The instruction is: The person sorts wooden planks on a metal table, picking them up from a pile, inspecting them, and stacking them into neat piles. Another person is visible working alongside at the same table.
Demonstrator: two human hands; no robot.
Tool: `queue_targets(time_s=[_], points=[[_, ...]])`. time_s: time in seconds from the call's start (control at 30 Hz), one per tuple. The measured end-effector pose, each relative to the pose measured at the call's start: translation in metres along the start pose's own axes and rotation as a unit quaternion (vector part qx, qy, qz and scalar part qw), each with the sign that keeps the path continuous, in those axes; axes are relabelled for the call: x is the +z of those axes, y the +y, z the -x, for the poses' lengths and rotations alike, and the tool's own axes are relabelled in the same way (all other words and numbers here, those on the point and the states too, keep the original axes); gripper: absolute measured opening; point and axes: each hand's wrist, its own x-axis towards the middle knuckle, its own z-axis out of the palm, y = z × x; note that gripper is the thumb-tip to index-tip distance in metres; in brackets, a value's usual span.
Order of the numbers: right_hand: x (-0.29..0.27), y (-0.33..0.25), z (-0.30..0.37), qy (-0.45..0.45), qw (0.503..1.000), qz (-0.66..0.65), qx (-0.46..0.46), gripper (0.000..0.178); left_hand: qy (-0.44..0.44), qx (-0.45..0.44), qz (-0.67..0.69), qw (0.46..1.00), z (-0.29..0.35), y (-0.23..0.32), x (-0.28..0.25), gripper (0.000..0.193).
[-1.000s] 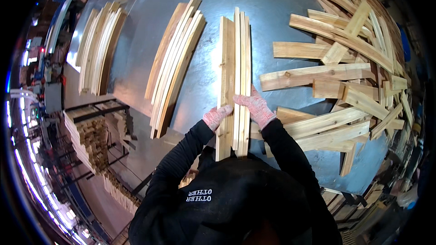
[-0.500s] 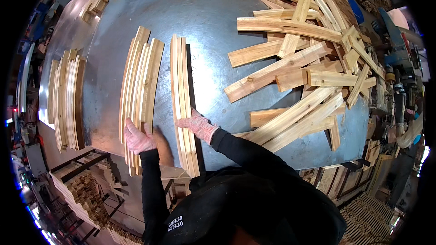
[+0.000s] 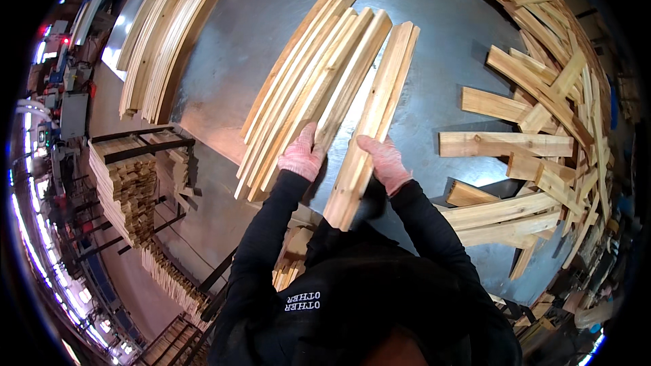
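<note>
My left hand (image 3: 302, 154), in a pale pink glove, is closed about the near part of a row of wooden slats (image 3: 298, 88). These slats stand side by side on edge, slightly curved, and some of its fingers are hidden among them. My right hand (image 3: 386, 161), gloved alike, grips a smaller bundle of slats (image 3: 375, 118) from its right side. Its thumb lies over the top, while the other fingers are hidden behind the wood. A narrow gap separates the bundle from the row, wider toward the near end.
Another row of slats (image 3: 166, 44) stands at the far left of the metal table (image 3: 230, 61). Loose boards (image 3: 505, 144) lie in a jumbled heap along the right. Below the table's left edge, stacked wood (image 3: 129, 190) sits on a dark metal rack (image 3: 146, 149).
My view has turned, so the slats now slant to the right. The right bundle has come closer to the row's far end and tilted. Both hands are still at the slats.
</note>
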Motion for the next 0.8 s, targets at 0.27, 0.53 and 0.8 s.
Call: queue_targets(time_s=[0.27, 0.53, 0.8], points=[[0.099, -0.052, -0.005, -0.052, 0.905, 0.423, 0.004, 0.118, 0.165, -0.058, -0.197, 0.965, -0.115, -0.025, -0.121, 0.069], [0.063, -0.026, -0.021, -0.027, 0.884, 0.465, -0.033, 0.114, -0.133, -0.124, -0.221, 0.958, -0.105, 0.026, -0.094, 0.077], [0.044, -0.081, -0.050, 0.134, 0.818, 0.545, -0.123, 0.055, -0.229, -0.035, -0.246, 0.941, -0.109, 0.027, -0.106, 0.076]])
